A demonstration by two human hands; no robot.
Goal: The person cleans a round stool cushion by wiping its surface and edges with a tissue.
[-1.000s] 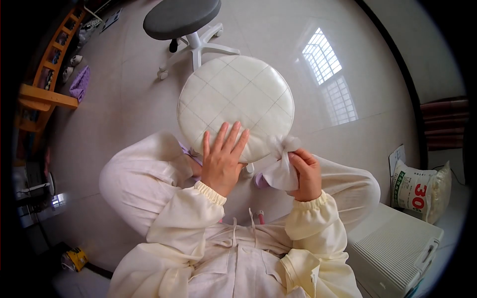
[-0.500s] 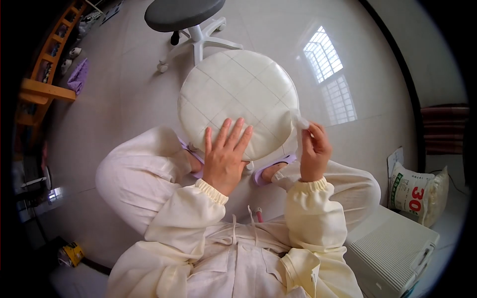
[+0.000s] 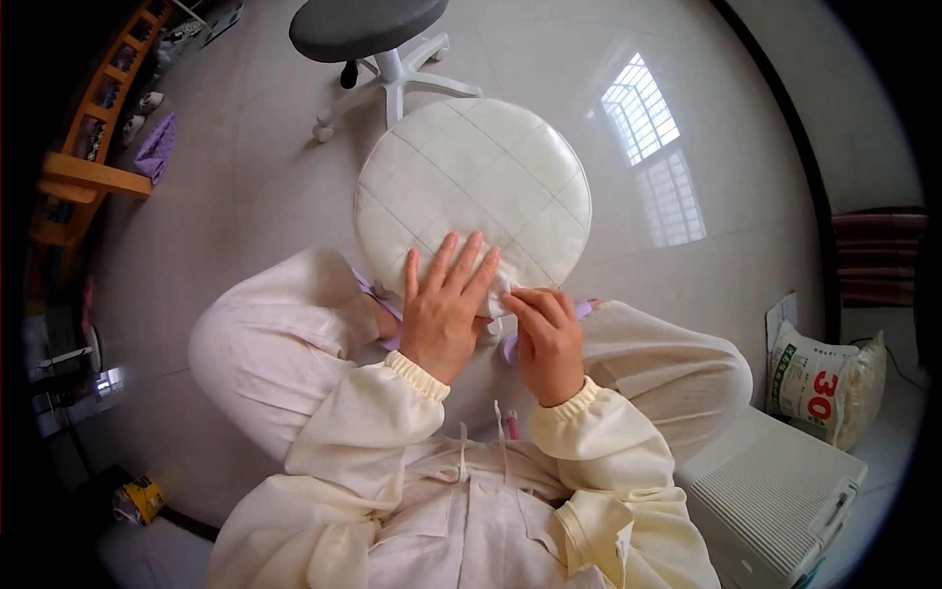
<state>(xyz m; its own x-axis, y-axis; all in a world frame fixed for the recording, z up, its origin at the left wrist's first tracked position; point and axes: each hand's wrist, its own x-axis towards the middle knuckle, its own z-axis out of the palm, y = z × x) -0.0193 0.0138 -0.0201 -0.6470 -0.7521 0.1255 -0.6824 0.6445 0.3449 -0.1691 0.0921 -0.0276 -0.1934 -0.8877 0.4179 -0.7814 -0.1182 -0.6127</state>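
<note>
A round cream stool seat (image 3: 471, 187) with crossed stitch lines is between my knees. My left hand (image 3: 444, 314) lies flat on its near edge, fingers spread. Close beside it, my right hand (image 3: 549, 339) is closed in a pinch at the near rim. Between the fingertips is a small, thin whitish piece (image 3: 503, 294); whether it is cloth, film or tape I cannot tell. My fingers partly cover it.
Behind the seat stands a grey stool (image 3: 368, 27) on a white wheeled base. A white ribbed box (image 3: 770, 491) and a printed bag (image 3: 810, 368) are at my right. An orange wooden frame (image 3: 93, 175) stands far left.
My right hand has moved left and toward me along the seat's rim, from its right side to beside my left hand, carrying the whitish piece. The left hand stays in place.
</note>
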